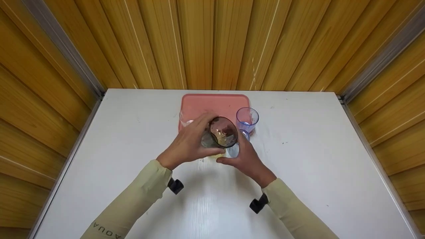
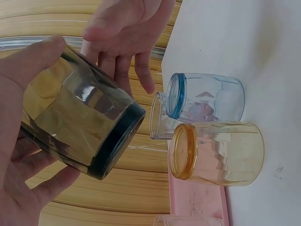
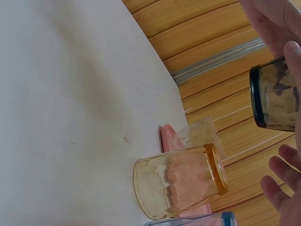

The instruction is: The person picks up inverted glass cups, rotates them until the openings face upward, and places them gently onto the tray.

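Observation:
My left hand (image 1: 187,144) grips a dark smoky faceted glass (image 2: 80,113), thumb on one side and fingers on the other. The glass is held up, tilted, its thick base towards the table and its mouth facing the head camera. Close beside it is my right hand (image 1: 247,159), fingers loosely extended along the glass's right side. Below the hands, an amber glass (image 3: 181,181) stands mouth down on the table. Next to it a light blue glass (image 2: 214,99) is also mouth down. In the head view the hands hide most of both.
A pink tray (image 1: 212,103) lies at the far side of the white table (image 1: 139,132). A violet-tinted glass (image 1: 247,116) stands at its right edge, and a clear glass (image 3: 202,136) is at its left. Wood-patterned walls (image 1: 229,43) enclose the back and sides.

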Demonstrator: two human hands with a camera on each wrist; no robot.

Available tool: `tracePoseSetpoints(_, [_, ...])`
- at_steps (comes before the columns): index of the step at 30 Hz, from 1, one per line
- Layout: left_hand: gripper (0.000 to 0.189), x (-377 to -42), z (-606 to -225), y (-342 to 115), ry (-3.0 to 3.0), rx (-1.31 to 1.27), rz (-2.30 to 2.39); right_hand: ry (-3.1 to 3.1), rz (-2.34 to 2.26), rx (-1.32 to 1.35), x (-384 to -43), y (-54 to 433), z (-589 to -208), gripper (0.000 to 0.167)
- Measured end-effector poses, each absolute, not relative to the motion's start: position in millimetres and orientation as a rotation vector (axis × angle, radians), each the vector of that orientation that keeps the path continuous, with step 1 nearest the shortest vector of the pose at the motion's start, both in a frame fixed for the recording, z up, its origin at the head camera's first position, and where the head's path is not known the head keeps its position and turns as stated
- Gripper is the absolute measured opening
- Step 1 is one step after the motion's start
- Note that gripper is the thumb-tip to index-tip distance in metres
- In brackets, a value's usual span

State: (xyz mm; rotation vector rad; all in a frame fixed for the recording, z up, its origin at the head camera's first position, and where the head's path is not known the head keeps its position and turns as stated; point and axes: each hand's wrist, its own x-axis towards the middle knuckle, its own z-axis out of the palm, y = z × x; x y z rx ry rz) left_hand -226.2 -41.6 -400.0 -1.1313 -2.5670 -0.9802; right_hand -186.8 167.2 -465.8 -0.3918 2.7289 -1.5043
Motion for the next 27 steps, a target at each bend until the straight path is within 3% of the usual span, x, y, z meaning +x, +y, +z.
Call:
tracePoseSetpoints(15, [0.087,-223.4,-398.5,-38.1,-2.553,-1.161,-1.278,2.79,-1.6,-0.443,-187.8,160.8,-465.5,0.086])
tracePoseSetpoints(27, [0.097,-223.1,-393.8,-42.7,-2.62,-1.166,-1.228,2.871,-1.554,-0.51,-186.5,162.9,-466.5,0.085])
